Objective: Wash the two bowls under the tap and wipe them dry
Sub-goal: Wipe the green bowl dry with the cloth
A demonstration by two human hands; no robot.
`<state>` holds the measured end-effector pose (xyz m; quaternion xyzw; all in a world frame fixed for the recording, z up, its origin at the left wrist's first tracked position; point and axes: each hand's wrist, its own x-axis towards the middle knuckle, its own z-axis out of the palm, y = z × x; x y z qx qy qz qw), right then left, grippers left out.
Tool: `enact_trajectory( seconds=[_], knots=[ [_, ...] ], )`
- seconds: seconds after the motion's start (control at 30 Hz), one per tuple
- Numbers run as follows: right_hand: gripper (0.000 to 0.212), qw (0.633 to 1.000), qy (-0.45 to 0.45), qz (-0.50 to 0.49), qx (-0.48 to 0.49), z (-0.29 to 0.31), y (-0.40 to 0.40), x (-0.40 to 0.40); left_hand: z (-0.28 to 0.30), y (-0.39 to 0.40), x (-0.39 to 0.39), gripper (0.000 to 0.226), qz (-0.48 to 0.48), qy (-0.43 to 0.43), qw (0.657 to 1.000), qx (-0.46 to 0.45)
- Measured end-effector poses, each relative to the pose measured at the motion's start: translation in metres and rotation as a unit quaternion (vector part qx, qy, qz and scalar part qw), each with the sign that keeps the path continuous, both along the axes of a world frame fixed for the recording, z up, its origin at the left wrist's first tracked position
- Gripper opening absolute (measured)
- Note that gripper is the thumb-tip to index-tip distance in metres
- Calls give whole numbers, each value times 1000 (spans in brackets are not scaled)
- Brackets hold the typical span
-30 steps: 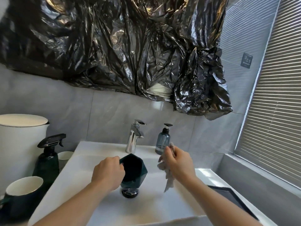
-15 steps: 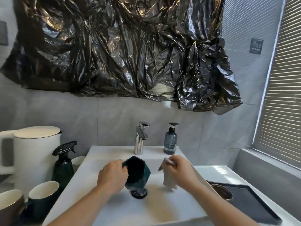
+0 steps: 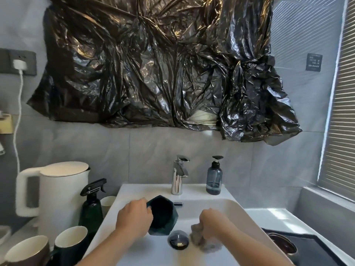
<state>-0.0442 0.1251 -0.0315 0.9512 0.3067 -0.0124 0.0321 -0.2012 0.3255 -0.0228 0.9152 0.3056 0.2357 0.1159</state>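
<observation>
Left hand (image 3: 134, 220) grips the dark green faceted ceramic bowl (image 3: 163, 215) by its rim, above the white rectangular sink (image 3: 236, 210); it's tipped on its side, mouth facing the camera. Right hand (image 3: 213, 221) clutches a bunched grey cloth (image 3: 203, 240), blurred, beside the metal drain plug (image 3: 178, 239). Second bowl (image 3: 282, 244) half cut off, far right.

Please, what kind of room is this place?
Probably a bathroom: a white washbasin with a chrome tap and a soap pump bottle stands against a grey tiled wall.
</observation>
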Motion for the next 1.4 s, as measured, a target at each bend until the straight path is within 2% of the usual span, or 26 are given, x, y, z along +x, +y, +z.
enact_trajectory(
  seconds=[0.13, 0.2, 0.27, 0.33, 0.4, 0.43, 0.47, 0.5, 0.53, 0.63, 0.73, 0.8, 0.9, 0.97, 1.07, 1.27, 1.4],
  knots=[
    [6, 979, 52, 11, 199, 27, 42, -10, 8, 23, -22, 24, 15, 13, 1000, 2],
    [10, 952, 63, 18, 300, 39, 71, -17, 12, 41, -37, 24, 32, 17, 999, -12],
    [12, 908, 116, -12, 402, 51, 95, -20, 18, 54, -48, 24, 35, 17, 999, -35],
    [2, 853, 199, -43, 480, 55, 123, -20, 23, 66, -59, 24, 34, 12, 997, -63],
    [26, 804, 277, -51, 523, 49, 146, -13, 26, 73, -66, 23, 32, -2, 995, -92],
    [44, 784, 310, -44, 536, 48, 153, -11, 26, 75, -69, 23, 31, -10, 994, -103],
    [60, 779, 328, -40, 533, 46, 158, -11, 26, 77, -71, 24, 29, -17, 993, -109],
    [70, 786, 333, -38, 520, 46, 161, -15, 26, 78, -73, 24, 29, -20, 993, -113],
    [76, 811, 318, -34, 490, 46, 160, -19, 26, 79, -74, 25, 25, -21, 993, -115],
    [75, 904, 191, -1, 382, 42, 150, -27, 26, 79, -80, 26, 18, -11, 992, -123],
    [68, 917, 174, 27, 357, 45, 126, -41, 28, 76, -81, 28, 9, -9, 991, -133],
    [54, 904, 218, 42, 367, 49, 106, -56, 33, 65, -81, 29, 3, -3, 991, -132],
    [52, 829, 381, 42, 406, 57, 63, -85, 42, 41, -82, 26, -7, 20, 992, -124],
    [53, 792, 445, 62, 413, 63, 32, -103, 46, 19, -81, 25, -19, 27, 993, -117],
    [43, 779, 447, 68, 435, 67, -9, -119, 49, -19, -73, 26, -55, 33, 989, -135],
    [32, 769, 403, -4, 497, 68, -79, -122, 58, -87, -50, 32, -103, 20, 976, -193],
    [26, 726, 386, -51, 567, 68, -122, -111, 69, -129, -36, 61, -135, -72, 956, -250]
  ],
)
